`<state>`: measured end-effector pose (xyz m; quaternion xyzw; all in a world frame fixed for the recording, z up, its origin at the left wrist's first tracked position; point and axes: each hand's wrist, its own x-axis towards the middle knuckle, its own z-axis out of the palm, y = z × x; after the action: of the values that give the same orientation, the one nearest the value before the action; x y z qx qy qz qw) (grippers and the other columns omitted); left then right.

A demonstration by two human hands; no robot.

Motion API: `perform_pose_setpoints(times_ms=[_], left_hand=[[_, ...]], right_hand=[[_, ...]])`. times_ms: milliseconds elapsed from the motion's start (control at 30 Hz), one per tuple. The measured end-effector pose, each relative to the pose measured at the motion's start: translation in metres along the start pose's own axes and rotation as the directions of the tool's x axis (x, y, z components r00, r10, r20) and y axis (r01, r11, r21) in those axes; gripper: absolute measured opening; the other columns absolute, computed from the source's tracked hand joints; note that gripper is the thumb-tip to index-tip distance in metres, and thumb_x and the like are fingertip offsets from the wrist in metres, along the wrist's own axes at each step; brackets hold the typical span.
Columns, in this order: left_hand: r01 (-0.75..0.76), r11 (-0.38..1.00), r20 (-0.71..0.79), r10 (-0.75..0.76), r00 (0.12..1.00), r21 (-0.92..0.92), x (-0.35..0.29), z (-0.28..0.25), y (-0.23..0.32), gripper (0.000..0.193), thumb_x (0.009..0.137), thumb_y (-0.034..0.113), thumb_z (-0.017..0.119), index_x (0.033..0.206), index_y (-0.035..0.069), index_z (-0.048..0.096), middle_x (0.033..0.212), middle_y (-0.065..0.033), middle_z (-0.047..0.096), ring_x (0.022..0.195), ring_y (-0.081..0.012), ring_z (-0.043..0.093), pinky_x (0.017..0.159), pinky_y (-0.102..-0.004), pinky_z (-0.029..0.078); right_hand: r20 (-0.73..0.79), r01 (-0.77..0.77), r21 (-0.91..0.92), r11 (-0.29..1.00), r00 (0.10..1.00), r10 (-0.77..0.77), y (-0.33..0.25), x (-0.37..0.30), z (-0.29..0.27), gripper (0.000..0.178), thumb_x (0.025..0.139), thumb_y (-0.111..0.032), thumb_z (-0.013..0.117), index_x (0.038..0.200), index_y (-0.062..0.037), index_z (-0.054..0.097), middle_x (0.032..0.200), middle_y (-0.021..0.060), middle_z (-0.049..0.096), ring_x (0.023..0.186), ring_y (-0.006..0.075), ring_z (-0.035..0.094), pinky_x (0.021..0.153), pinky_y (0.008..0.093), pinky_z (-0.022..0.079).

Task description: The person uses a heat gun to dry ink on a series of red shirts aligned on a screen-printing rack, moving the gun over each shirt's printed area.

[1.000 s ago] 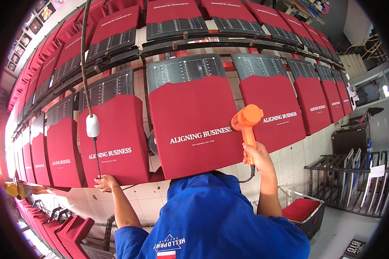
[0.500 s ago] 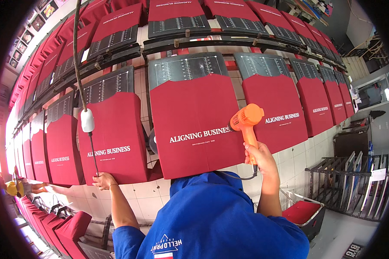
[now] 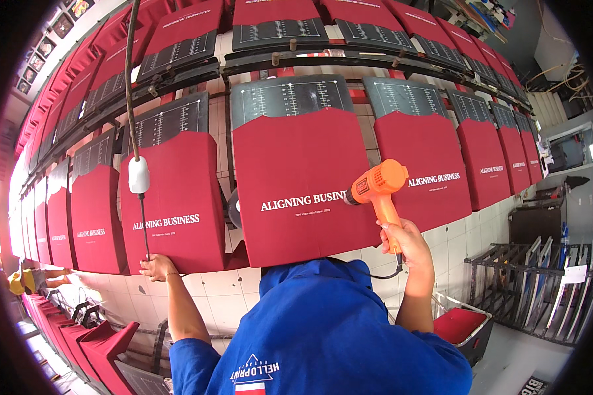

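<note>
While right hand [image 3: 402, 240] grips heat gun [image 3: 377, 187], left hand [image 3: 157, 266] touches red panel [image 3: 178, 204]

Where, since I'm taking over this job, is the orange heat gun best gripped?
Grip the orange heat gun by its handle, coming from below, as the right hand does. The handle hangs down from the body like a pistol grip, while the nozzle points sideways at the red panel, so the hand probably stays away from the hot end.

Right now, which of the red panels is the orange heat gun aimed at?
The big centre red panel, directly ahead. The heat gun in the right hand points its nozzle at that panel's right part; the left hand rests at the neighbouring panel's bottom edge.
</note>
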<state>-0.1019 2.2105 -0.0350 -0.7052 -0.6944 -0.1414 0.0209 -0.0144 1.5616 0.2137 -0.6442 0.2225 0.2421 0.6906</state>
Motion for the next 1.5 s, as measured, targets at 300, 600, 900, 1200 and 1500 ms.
perform_pose_setpoints(times_ms=[300, 600, 900, 1200, 1500], left_hand=[[0.001, 1.0, 0.009, -0.001, 1.0, 0.004, 0.001, -0.004, 0.0, 0.052, 0.101, 0.043, 0.031, 0.14, 0.01, 0.043, 0.149, -0.0225, 0.035, 0.14, -0.0339, 0.032, 0.109, -0.0508, 0.03], [0.014, 1.0, -0.044, -0.014, 0.999, 0.017, 0.005, 0.004, -0.001, 0.051, 0.1, 0.043, 0.035, 0.137, 0.009, 0.044, 0.145, -0.0156, 0.043, 0.142, -0.0295, 0.03, 0.106, -0.0548, 0.031], [-0.028, 0.999, 0.03, 0.027, 0.999, 0.019, -0.002, -0.007, 0.002, 0.053, 0.101, 0.043, 0.033, 0.139, 0.007, 0.042, 0.148, -0.0203, 0.038, 0.143, -0.0311, 0.028, 0.109, -0.0506, 0.029], [0.024, 0.999, -0.016, -0.025, 1.0, -0.036, 0.002, -0.003, 0.0, 0.051, 0.1, 0.044, 0.037, 0.138, 0.01, 0.044, 0.147, -0.0204, 0.038, 0.142, -0.0303, 0.031, 0.109, -0.05, 0.03], [-0.011, 1.0, -0.011, 0.011, 1.0, -0.012, -0.002, 0.0, 0.002, 0.052, 0.099, 0.042, 0.038, 0.138, 0.008, 0.044, 0.145, -0.0181, 0.042, 0.142, -0.0302, 0.03, 0.105, -0.0538, 0.031]], right_hand=[[0.035, -0.014, -0.025, 1.0, 0.999, 0.015, -0.005, 0.005, 0.013, 0.027, 0.089, -0.021, 0.063, 0.105, -0.0003, 0.059, 0.075, 0.0029, 0.057, 0.056, 0.011, 0.058, 0.053, 0.0256, 0.049], [0.083, -0.002, -0.089, 0.996, 0.997, 0.01, -0.007, 0.009, 0.023, 0.032, 0.089, -0.022, 0.061, 0.11, 0.0018, 0.058, 0.076, 0.0034, 0.057, 0.056, 0.0113, 0.058, 0.055, 0.0261, 0.05], [0.132, -0.048, -0.094, 0.994, 0.989, 0.06, -0.013, 0.01, 0.028, 0.024, 0.089, -0.024, 0.064, 0.098, -0.002, 0.06, 0.075, 0.0022, 0.057, 0.057, 0.01, 0.058, 0.055, 0.0254, 0.049], [0.156, -0.019, -0.098, 0.995, 0.987, 0.035, -0.005, 0.015, 0.036, 0.031, 0.089, -0.024, 0.063, 0.107, 0.001, 0.059, 0.076, 0.0033, 0.057, 0.057, 0.0106, 0.058, 0.055, 0.0261, 0.05], [0.161, 0.004, -0.111, 0.994, 0.987, 0.014, -0.003, 0.017, 0.046, 0.024, 0.09, -0.024, 0.064, 0.098, -0.0023, 0.059, 0.076, 0.0024, 0.058, 0.057, 0.0101, 0.059, 0.053, 0.0249, 0.05]])
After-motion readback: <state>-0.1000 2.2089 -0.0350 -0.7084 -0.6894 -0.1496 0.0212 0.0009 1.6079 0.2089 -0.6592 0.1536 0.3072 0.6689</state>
